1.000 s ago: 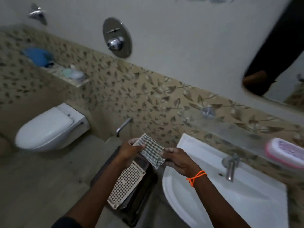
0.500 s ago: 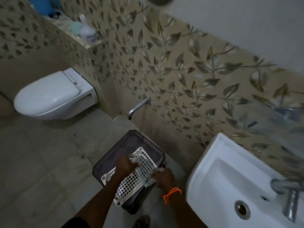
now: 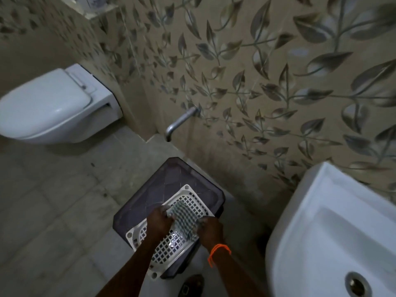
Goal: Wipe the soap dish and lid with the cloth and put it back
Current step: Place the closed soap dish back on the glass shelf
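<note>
Over the dark bin (image 3: pixel 169 189) beside the sink (image 3: pixel 334 232), the left hand (image 3: pixel 159 219) and right hand (image 3: pixel 209 229) are each gripping the checked cloth (image 3: pixel 182 218) above a white grid tray (image 3: pixel 169 243); the soap dish is not in view, so putting it back is probably remaining.

Checked grey-white cloth (image 3: pixel 183 218), white lattice tray (image 3: pixel 171 247), dark bin (image 3: pixel 162 189), orange wrist thread (image 3: pixel 218 250), leaf-patterned beige tiles (image 3: pixel 267 82).

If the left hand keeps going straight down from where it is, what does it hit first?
Probably the white lattice tray right beneath the left hand, which grips the checked cloth; depth between them is unclear.
</note>
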